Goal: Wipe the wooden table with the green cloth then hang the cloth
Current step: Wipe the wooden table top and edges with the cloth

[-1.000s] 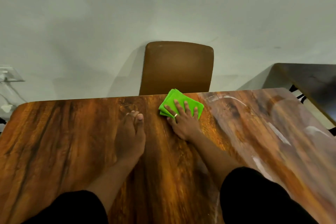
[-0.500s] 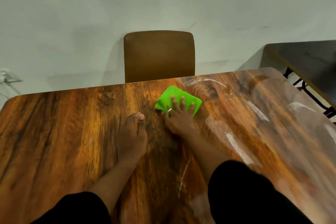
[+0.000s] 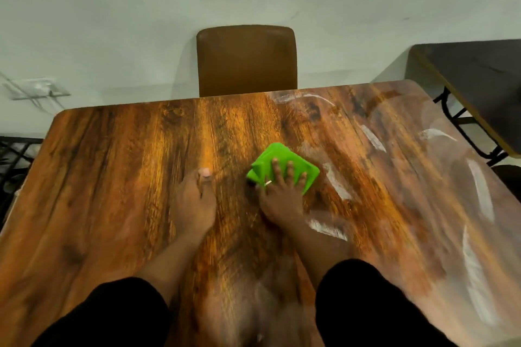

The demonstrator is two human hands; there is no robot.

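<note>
A folded green cloth (image 3: 293, 162) lies flat on the wooden table (image 3: 118, 172), a little right of the middle. My right hand (image 3: 282, 194) presses down on it with fingers spread over its near half; a ring shows on one finger. My left hand (image 3: 194, 203) rests on its edge on the bare wood just left of the cloth, fingers together, holding nothing. Black sleeves cover both forearms near the bottom of the view.
A brown chair (image 3: 246, 60) stands behind the table's far edge against a pale wall. A dark second table (image 3: 476, 79) with a black metal frame stands at the right. Wet streaks (image 3: 476, 200) shine on the right part of the tabletop.
My right hand has slid the green cloth from the far edge toward me, to the middle of the table. My left hand has stayed planted on the wood.
</note>
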